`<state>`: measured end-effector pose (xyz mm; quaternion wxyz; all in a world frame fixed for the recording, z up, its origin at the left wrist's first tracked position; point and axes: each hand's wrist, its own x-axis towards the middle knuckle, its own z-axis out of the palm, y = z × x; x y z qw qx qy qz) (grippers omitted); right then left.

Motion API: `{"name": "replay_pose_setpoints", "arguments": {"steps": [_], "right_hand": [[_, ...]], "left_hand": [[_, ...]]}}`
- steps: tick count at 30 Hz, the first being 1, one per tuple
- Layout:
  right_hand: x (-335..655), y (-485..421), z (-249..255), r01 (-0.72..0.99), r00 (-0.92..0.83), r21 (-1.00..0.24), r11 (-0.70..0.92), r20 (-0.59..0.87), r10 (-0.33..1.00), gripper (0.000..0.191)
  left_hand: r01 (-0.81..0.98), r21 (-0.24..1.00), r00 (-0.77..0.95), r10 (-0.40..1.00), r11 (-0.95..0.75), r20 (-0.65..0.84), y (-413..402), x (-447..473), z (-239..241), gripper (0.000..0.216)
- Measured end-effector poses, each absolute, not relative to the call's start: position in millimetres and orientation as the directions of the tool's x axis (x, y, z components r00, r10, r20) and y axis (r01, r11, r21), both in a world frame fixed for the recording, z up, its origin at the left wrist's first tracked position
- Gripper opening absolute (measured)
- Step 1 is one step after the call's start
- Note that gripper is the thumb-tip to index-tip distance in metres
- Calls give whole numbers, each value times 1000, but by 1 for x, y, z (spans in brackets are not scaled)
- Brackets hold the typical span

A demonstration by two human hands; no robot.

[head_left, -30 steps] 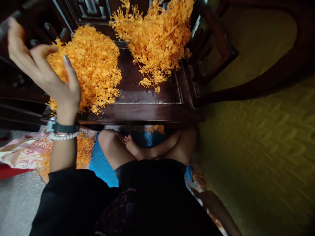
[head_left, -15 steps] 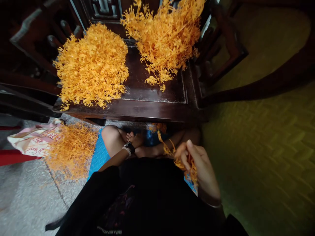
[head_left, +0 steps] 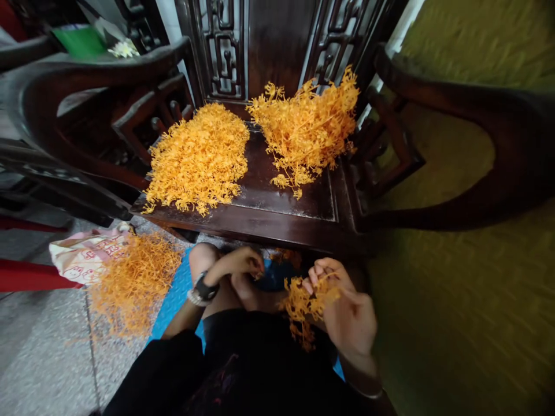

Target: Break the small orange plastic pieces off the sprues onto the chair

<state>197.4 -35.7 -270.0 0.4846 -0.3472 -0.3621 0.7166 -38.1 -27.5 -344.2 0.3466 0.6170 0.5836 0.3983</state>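
My right hand [head_left: 347, 309] is closed around a bunch of orange plastic sprigs [head_left: 303, 306] above my lap. My left hand [head_left: 240, 261], with a watch and bead bracelet on the wrist, is curled with fingertips pinched together near my crossed legs; what it pinches is too small to make out. On the dark wooden chair seat [head_left: 281, 202] in front of me lie two orange heaps: a dense pile of small pieces [head_left: 199, 159] on the left and a looser pile of branched sprigs [head_left: 307, 130] on the right.
Another orange heap [head_left: 132, 283] lies on the floor at left beside a printed cloth bag [head_left: 82, 257]. I sit cross-legged on a blue mat [head_left: 173, 297]. The chair's carved back [head_left: 243, 46] and armrests surround the seat. A yellow-green surface [head_left: 455, 289] fills the right.
My left hand came down from the left pile to my lap. My right hand rose into view holding orange sprigs. The view tilted up, showing more of the chair back.
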Motion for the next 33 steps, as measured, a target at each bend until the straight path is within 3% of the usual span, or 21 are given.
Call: {"name": "replay_pose_setpoints", "arguments": {"steps": [3, 7, 10, 14, 18, 24, 29, 31, 33], "right_hand": [[188, -36, -278, -339, -279, -899, -278, -187, 942, 17], [168, -34, -287, -337, -271, -882, -330, -245, 931, 6], [154, -26, -290, -337, -299, -883, -327, -229, 926, 14], [146, -14, -288, -258, -348, -955, -146, -49, 936, 19], [145, -12, -283, -232, -404, -971, -51, 48, 914, 29], [143, -14, -278, -126, -330, -992, 22, 63, 942, 30], [140, -9, -275, 23, -335, -959, 282, 259, 906, 19], [142, -6, -273, 56, -341, -928, 369, 330, 880, 17], [146, -5, -272, 81, -331, -916, 392, 346, 878, 19]], "left_hand": [[478, 864, -39, 979, -160, 202, -36, -74, -316, 27], [721, 693, -445, 749, -25, 490, -27, -109, -297, 27], [860, 482, -473, 624, 171, 622, -8, -118, -301, 31], [868, 416, -490, 596, 271, 636, 6, -119, -315, 40], [857, 462, -492, 622, 227, 609, 10, -118, -322, 39], [767, 640, -496, 598, -37, 629, -5, -84, -312, 37], [542, 769, -174, 850, -339, 497, -45, -9, -290, 45], [464, 818, -87, 902, -339, 423, -57, 13, -284, 49], [445, 847, -85, 928, -290, 363, -62, 24, -283, 37]]}}
